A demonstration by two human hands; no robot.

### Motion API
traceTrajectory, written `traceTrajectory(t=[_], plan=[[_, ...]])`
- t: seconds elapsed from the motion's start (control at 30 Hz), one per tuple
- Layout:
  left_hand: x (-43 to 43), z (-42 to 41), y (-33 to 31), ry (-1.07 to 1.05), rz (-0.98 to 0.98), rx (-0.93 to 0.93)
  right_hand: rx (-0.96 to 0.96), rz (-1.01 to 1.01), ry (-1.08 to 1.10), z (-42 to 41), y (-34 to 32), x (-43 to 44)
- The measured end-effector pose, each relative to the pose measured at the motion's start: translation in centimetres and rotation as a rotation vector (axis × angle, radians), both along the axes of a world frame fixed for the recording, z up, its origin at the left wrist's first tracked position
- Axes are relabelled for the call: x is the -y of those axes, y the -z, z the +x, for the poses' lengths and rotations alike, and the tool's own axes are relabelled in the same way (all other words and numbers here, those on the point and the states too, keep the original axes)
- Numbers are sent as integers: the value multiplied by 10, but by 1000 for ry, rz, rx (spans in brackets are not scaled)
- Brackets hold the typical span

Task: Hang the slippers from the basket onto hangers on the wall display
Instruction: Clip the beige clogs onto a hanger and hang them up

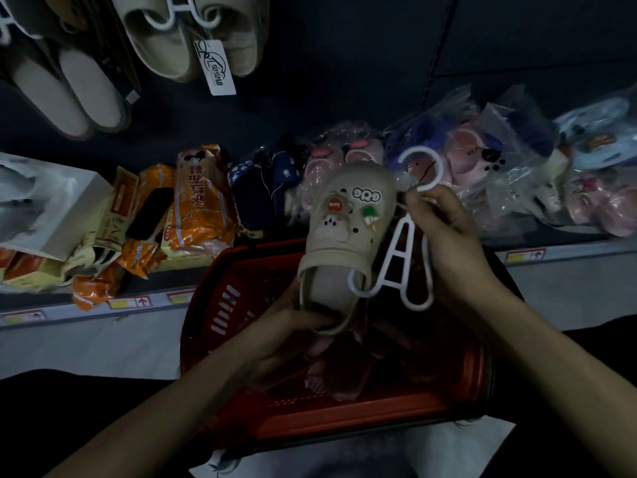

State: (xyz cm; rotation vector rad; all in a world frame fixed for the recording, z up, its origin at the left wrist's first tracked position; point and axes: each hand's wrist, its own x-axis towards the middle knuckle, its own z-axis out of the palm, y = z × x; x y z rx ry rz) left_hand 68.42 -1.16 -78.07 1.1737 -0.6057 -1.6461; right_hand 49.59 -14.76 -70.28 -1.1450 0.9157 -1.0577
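A beige clog slipper (348, 232) with small charms on its top is held over the red basket (220, 305). My left hand (293, 326) grips its heel end from below. My right hand (444, 243) holds a white plastic hanger (403, 260) by its neck, hook pointing up. The hanger's left curl sits inside the slipper's opening; the right curl hangs free. More slippers lie dimly inside the basket (331, 370).
Beige slippers (165, 39) hang on white hangers on the dark wall display at top left, one with a paper tag (215, 67). A low shelf holds orange packets (196, 201), a white box (58, 208) and bagged slippers (482, 157).
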Motion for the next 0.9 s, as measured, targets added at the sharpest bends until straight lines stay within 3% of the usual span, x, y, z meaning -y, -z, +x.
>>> traceTrajectory(t=[0.17, 0.43, 0.6, 0.7, 0.8, 0.9], plan=[[5, 2, -6, 91, -41, 362, -30, -152, -68, 3, -2, -1], [24, 33, -30, 240, -138, 600, -58, -164, -116, 13, 9, -3], [29, 31, -42, -3, -227, 460, -58, -151, -157, 18, 18, -8], [31, 24, -50, -160, -347, 591, -68, -144, -222, 23, 20, -16], [36, 27, -58, -184, -490, 790, -68, -172, -277, 27, 21, -21], [42, 22, -69, -176, -529, 794, -82, -230, -297, 30, 19, -28]])
